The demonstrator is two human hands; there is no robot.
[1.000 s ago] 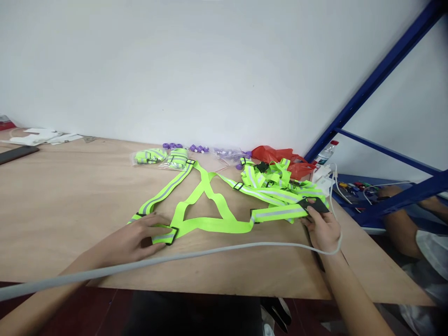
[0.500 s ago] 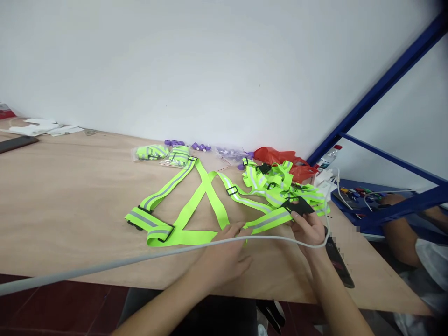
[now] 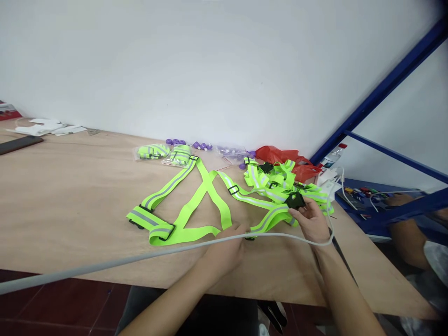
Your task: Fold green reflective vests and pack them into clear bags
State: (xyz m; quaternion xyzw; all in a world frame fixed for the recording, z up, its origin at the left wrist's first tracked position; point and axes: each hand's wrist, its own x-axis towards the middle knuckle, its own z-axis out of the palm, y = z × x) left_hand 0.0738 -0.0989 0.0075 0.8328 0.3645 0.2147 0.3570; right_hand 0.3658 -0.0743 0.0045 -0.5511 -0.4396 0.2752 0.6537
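Neon-green harness (image 3: 191,206) spread on table (image 3: 87,196), long axis approx. 9-to-3 o'clock; its X-crossing (image 3: 207,185) sits approx. 11 o'clock from L hand (image 3: 227,252), the nearer one. L hand on lower band (image 3: 196,234), fingers curled; pinching or just pressing, can't tell. R hand (image 3: 312,225), at 2-3 o'clock from L, grips black buckle (image 3: 296,200) btwn thumb & fingers; strap pile (image 3: 280,178) approx. 11 o'clock from R.

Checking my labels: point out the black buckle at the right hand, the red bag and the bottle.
Black buckle (image 3: 296,200), head view, its middle.
Red bag (image 3: 286,157), head view, its crumpled middle.
Bottle (image 3: 332,157), head view, its body below the cap.
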